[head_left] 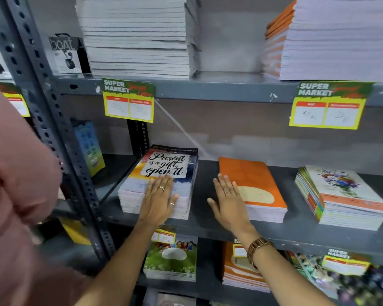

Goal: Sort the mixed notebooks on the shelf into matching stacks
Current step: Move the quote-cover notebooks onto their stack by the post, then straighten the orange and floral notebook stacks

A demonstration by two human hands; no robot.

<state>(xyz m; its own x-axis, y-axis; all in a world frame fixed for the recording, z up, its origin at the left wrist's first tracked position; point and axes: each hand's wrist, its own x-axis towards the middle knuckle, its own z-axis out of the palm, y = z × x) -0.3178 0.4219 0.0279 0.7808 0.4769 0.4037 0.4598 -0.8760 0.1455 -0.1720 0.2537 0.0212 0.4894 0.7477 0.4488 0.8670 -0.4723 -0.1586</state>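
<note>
Three notebook stacks sit on the grey middle shelf [203, 217]. The left stack [164, 164] has a cover reading "Present is a gift, open it". My left hand [158, 199] lies flat on its near end, fingers spread, holding nothing. In the middle is a stack with orange covers [250, 175]. My right hand [228, 199] rests open against its left near corner, partly on the shelf. At the right lies a stack with a flower cover [341, 186], its edges mixed in colour.
Tall grey and orange-edged notebook piles [137, 36] fill the shelf above. Yellow price tags [128, 100] hang from the shelf edge. More notebooks [173, 259] lie on the shelf below. A slotted steel upright [53, 129] stands at the left, with pink cloth [16, 173] close to the camera.
</note>
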